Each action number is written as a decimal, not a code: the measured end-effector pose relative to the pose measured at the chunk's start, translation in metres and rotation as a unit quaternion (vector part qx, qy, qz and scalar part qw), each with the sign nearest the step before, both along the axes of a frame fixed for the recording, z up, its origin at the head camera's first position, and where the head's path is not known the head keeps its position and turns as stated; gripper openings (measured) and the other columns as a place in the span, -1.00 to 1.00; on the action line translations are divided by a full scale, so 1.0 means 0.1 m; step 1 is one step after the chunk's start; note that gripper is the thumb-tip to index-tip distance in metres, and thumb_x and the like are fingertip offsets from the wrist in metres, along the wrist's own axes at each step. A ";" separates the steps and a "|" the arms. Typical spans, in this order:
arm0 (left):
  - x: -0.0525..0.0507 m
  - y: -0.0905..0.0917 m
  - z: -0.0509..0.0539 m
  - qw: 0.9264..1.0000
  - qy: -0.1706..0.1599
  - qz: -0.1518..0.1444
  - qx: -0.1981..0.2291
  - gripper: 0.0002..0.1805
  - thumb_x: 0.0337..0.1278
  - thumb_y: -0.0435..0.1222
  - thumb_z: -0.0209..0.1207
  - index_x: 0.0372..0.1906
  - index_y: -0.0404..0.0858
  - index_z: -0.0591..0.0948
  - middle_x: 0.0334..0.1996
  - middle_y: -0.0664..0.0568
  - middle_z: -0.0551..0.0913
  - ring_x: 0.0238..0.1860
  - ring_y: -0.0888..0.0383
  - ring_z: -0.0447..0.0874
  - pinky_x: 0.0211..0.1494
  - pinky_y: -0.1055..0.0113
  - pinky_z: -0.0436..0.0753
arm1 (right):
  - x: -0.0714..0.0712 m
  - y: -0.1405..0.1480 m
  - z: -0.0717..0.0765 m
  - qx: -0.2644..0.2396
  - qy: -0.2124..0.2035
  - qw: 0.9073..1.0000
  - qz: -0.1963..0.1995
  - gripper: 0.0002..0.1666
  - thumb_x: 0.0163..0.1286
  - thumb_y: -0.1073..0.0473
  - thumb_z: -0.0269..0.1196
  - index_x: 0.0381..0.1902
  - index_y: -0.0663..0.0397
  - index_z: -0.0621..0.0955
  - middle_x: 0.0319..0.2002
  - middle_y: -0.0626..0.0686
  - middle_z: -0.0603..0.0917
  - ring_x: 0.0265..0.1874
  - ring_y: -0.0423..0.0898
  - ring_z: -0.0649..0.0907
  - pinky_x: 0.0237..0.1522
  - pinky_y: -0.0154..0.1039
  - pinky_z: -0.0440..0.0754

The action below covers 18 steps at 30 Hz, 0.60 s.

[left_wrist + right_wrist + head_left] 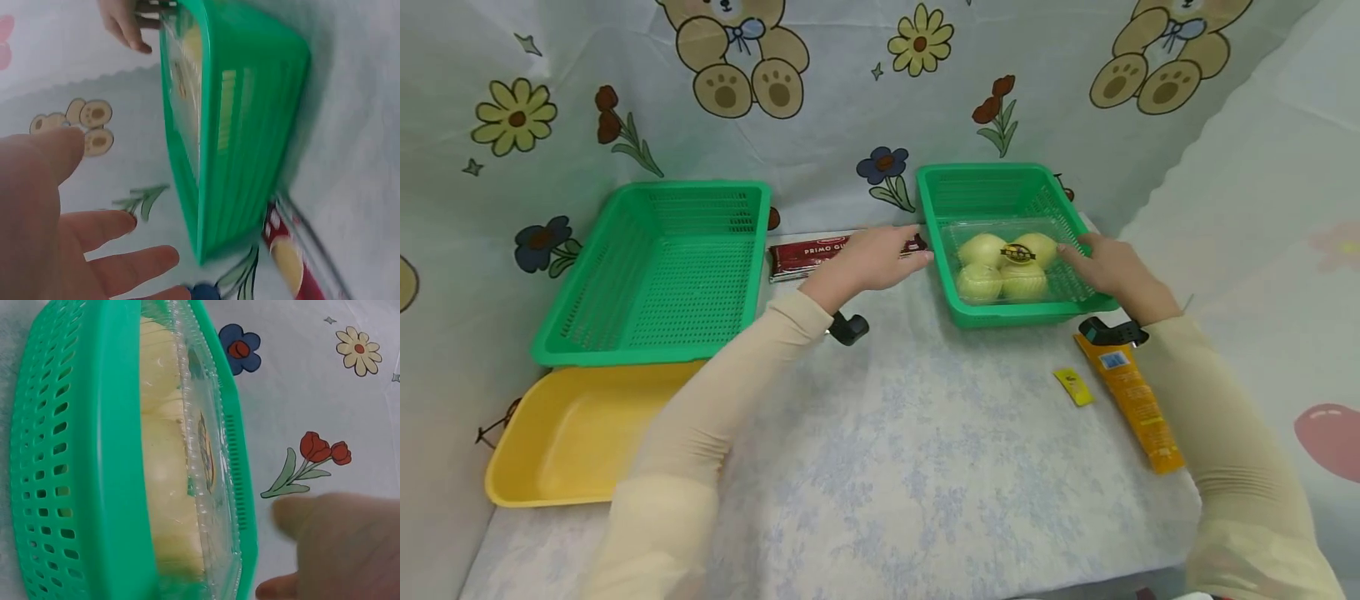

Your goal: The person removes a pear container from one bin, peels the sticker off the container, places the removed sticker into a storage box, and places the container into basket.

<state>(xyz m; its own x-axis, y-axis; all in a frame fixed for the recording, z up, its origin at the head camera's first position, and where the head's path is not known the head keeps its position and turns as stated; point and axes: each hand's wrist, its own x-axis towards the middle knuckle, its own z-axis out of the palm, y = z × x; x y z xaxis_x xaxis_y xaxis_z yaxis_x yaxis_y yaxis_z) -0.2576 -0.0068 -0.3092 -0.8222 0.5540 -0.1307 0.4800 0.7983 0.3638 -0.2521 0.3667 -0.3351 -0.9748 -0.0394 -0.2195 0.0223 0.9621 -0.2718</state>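
Placing looks done: a clear rectangular plastic box inside a green slotted plastic basket, between empty, loosely spread left hand and right hand.

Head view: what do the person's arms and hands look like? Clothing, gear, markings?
Long, plain cream sleeves on both arms, left sleeve and right sleeve, creased partway up. Left hand and right hand wear no gloves. Each wrist carries dark gear: left device, right band. No readable markings.
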 end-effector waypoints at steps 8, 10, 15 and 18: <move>0.02 0.59 -0.32 0.999 0.003 0.008 0.036 -0.30 0.52 0.08 -0.01 0.55 -0.21 0.30 0.42 -0.05 0.52 0.37 -0.03 0.55 0.32 0.05 0.59 | -0.01 -0.06 -0.05 0.015 0.033 0.999 -0.009 -0.33 0.62 -0.02 -0.11 0.16 0.59 0.50 0.01 0.57 0.58 -0.04 0.45 0.57 0.04 0.31 0.55; 0.04 0.69 -0.40 0.999 0.020 0.014 0.032 -0.33 0.51 0.07 0.01 0.52 -0.20 0.36 0.40 -0.03 0.54 0.40 -0.05 0.51 0.41 0.03 0.51 | -0.01 -0.07 -0.07 0.014 0.045 0.999 -0.015 -0.44 0.61 0.02 -0.09 -0.18 0.47 0.58 -0.37 0.38 0.59 -0.38 0.25 0.57 -0.23 0.14 0.56; 0.11 0.86 -0.56 0.998 0.051 0.037 0.011 -0.40 0.48 0.08 0.01 0.45 -0.13 0.45 0.37 0.01 0.57 0.53 -0.19 0.25 0.62 -0.17 0.10 | -0.03 -0.07 -0.09 0.014 0.051 0.998 -0.022 -0.43 0.62 0.05 -0.07 -0.68 0.08 0.33 -0.75 -0.07 0.22 -0.72 -0.12 0.27 -0.53 -0.15 0.34; 0.11 0.93 -0.60 0.996 0.068 0.059 0.015 -0.47 0.44 0.05 0.05 0.36 -0.11 0.52 0.29 0.02 0.63 0.54 -0.19 0.22 0.66 -0.20 -0.06 | -0.04 -0.06 -0.09 0.014 0.050 0.998 -0.022 -0.40 0.61 0.07 -0.06 -0.73 0.04 0.29 -0.78 -0.10 0.17 -0.75 -0.15 0.23 -0.56 -0.17 0.31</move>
<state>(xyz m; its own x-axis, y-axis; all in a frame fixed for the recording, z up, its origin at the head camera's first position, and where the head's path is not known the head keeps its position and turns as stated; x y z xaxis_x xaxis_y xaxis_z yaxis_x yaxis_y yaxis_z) -0.2462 0.0866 -0.3692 -0.8908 0.4544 0.0017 0.4299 0.8417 0.3267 -0.2562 0.3609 -0.3446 -0.9927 0.0090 -0.1205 0.0388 0.9682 -0.2473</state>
